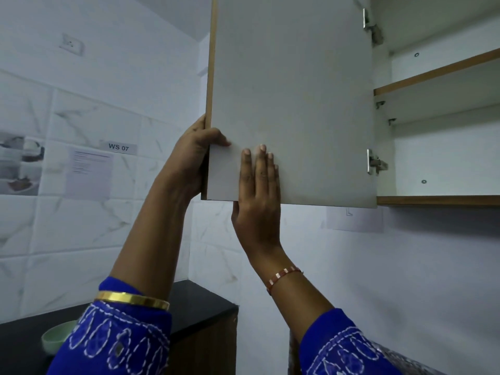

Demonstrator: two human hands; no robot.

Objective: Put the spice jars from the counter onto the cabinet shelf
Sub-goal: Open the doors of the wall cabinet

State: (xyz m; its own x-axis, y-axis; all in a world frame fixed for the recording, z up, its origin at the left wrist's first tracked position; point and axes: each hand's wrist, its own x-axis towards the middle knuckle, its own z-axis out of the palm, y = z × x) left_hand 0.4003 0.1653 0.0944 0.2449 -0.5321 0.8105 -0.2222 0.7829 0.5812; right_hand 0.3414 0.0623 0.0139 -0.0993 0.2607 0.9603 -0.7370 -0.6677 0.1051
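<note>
On door edge (pixel 209 77): left hand (pixel 194 155) grip.

Matt white laminate cabinet door (pixel 292 90), wood-edged shelf (pixel 438 74), glossy marbled wall tiles (pixel 89 117)

Cabinet shelf (pixel 438 74) at 2 o'clock, white, wood-edged, bare; black worktop (pixel 200 304) at 7 o'clock.

Open cabinet door (pixel 292 98) left of cabinet shelf (pixel 438 74); counter (pixel 200 304) below left, bowl (pixel 55 338) on it.
</note>
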